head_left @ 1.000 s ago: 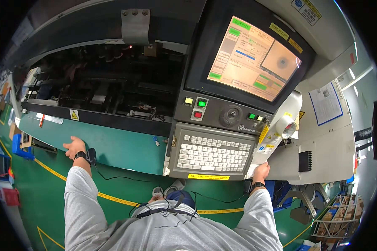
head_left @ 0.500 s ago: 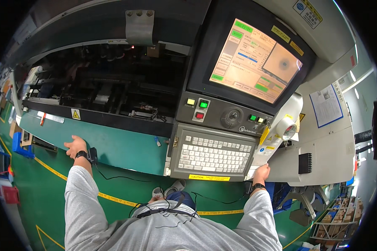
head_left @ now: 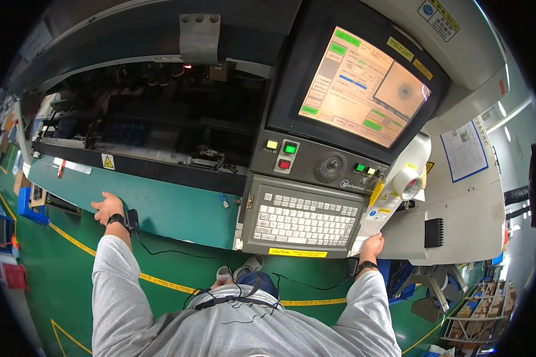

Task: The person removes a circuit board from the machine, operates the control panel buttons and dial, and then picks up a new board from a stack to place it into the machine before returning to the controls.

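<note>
Resting on the green shelf [head_left: 178, 211] below the machine opening [head_left: 149, 128], left hand [head_left: 108, 209] has fingers slightly apart; right hand [head_left: 372, 244] is at the console edge [head_left: 358, 244] beside the keyboard [head_left: 304, 219], finger closure unclear. Risk: sharp arm swing could snag the wrist box's [head_left: 132, 221] cord.

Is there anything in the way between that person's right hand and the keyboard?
Nothing visible blocks the way. The right hand is at the console's pale edge, just to the right of the keyboard; only that edge and the keyboard's grey frame lie between them.
</note>
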The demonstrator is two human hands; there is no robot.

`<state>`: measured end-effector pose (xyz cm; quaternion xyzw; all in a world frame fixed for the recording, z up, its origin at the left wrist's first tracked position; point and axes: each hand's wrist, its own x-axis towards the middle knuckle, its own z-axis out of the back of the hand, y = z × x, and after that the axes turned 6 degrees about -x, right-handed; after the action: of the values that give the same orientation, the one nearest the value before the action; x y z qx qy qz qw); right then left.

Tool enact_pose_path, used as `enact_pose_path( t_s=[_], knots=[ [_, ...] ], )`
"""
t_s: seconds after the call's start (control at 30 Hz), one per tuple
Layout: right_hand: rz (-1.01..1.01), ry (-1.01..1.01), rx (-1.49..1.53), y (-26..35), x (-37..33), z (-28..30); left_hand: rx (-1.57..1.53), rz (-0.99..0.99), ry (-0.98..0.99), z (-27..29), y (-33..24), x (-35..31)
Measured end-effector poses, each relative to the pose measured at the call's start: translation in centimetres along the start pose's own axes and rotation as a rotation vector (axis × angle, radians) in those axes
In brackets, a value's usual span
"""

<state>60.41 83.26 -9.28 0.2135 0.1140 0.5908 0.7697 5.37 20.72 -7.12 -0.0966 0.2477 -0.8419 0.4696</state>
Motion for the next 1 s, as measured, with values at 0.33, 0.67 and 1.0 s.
enact_pose_path(
  t_s=[0.33,0.67,1.0],
  knots=[
    [-0.021,0.022,0.026,0.64,-0.64,0.71,-0.010,-0.011,0.032,0.28,-0.01,-0.09],
    [-0.051,0.024,0.027,0.87,-0.84,0.85,-0.010,0.002,0.024,0.29,-0.12,-0.17],
    [-0.048,0.022,0.008,0.56,-0.51,0.51,0.002,0.003,-0.001,-0.16,0.09,0.20]
  ],
)
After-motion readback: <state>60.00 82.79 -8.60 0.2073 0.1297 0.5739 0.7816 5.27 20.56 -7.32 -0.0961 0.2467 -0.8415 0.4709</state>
